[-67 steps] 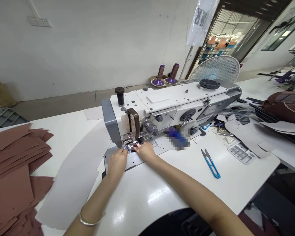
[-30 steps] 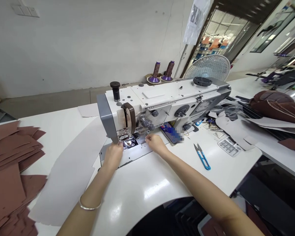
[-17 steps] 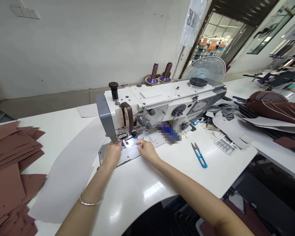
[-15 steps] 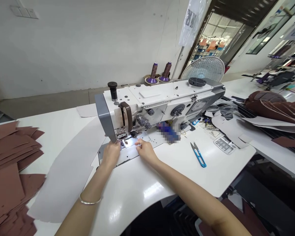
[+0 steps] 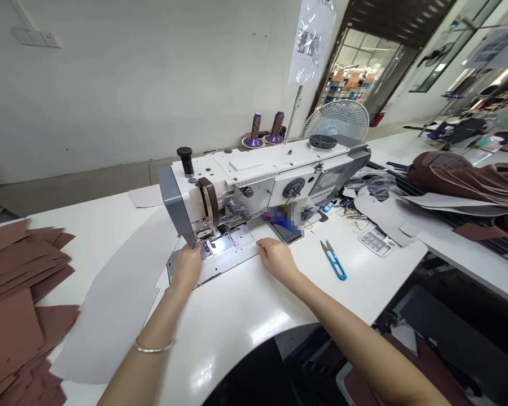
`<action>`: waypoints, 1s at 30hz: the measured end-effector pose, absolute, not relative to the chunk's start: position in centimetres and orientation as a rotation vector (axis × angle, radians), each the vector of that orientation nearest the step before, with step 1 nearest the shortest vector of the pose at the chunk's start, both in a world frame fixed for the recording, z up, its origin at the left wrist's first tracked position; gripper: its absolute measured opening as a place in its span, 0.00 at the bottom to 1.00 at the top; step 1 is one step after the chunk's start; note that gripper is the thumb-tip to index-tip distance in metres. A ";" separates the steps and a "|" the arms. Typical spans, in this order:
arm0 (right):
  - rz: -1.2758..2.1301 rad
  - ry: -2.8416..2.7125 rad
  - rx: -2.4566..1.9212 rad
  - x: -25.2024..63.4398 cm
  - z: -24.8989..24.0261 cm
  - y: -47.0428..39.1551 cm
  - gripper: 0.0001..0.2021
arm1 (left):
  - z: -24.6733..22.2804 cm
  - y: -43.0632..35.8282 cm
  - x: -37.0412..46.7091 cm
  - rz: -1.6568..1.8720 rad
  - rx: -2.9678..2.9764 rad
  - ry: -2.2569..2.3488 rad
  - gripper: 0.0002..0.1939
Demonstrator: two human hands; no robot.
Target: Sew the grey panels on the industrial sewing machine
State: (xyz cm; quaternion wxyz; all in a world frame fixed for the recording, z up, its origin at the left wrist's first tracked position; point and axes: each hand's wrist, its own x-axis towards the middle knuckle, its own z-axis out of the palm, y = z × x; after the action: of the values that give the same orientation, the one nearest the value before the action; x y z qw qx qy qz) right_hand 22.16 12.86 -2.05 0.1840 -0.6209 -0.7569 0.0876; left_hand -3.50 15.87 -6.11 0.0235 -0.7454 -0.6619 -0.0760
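One white industrial sewing machine (image 5: 254,164) on a white worktable (image 5: 232,324), straight ahead. Left hand (image 5: 187,267) curled at the needle end of the machine bed (image 5: 226,263), fingertips partly hidden; cannot tell of any grip. Right hand (image 5: 278,258) half closed, fingertips bunched by the bed's near edge, well apart from the left one; cannot tell about anything pinched there. Between both, a shiny slide plate (image 5: 223,245) in the bed. Farther right, blue-handled thread snips (image 5: 336,265); half under the machine arm, a partly blurred smartphone (image 5: 288,232). On the left, a curved pale grey panel (image 5: 116,299) next to stacked brown cut pieces (image 5: 11,318).
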 end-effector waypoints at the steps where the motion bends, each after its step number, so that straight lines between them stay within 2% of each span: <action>1: 0.162 -2.086 -1.794 23.1 -1.8 12.7 0.14 | -6.2 15.9 -3.7 -0.252 -2.297 -2.054 0.17; 7: -0.298 -1.478 -2.355 31.2 -0.8 10.5 0.17 | -6.5 16.3 -4.9 -0.382 -2.251 -2.074 0.20; 10: -0.152 -1.501 -2.624 34.9 -1.9 9.4 0.16 | -6.6 16.5 -5.0 -0.436 -2.238 -2.079 0.20; 15: -0.139 -1.810 -2.696 37.5 -3.6 8.6 0.12 | -6.3 16.2 -4.9 -0.538 -2.194 -2.099 0.17; 19: -0.002 -1.986 -2.459 35.8 -3.9 6.8 0.14 | -6.3 16.2 -5.2 -0.800 -2.162 -2.159 0.13; 22: 0.306 -2.168 -1.935 31.0 -3.9 5.0 0.20 | -6.4 16.4 -5.5 -0.874 -2.158 -2.181 0.10; 24: 0.379 -2.296 -1.704 26.4 -3.7 4.5 0.22 | -6.5 16.5 -5.6 -0.910 -2.157 -2.193 0.09; 27: 0.316 -2.464 -1.559 19.3 -3.0 5.7 0.22 | -6.4 16.4 -5.7 -0.971 -2.162 -2.196 0.09; 30: 0.376 -2.511 -1.516 14.3 -2.6 8.4 0.16 | -6.4 16.3 -5.7 -1.039 -2.159 -2.206 0.10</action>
State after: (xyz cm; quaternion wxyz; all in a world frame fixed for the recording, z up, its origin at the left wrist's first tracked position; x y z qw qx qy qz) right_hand 14.29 8.39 -2.57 0.0922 -0.5105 -0.8455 0.1265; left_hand -5.67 16.26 -6.36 -0.0575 -0.6617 -0.6763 -0.3186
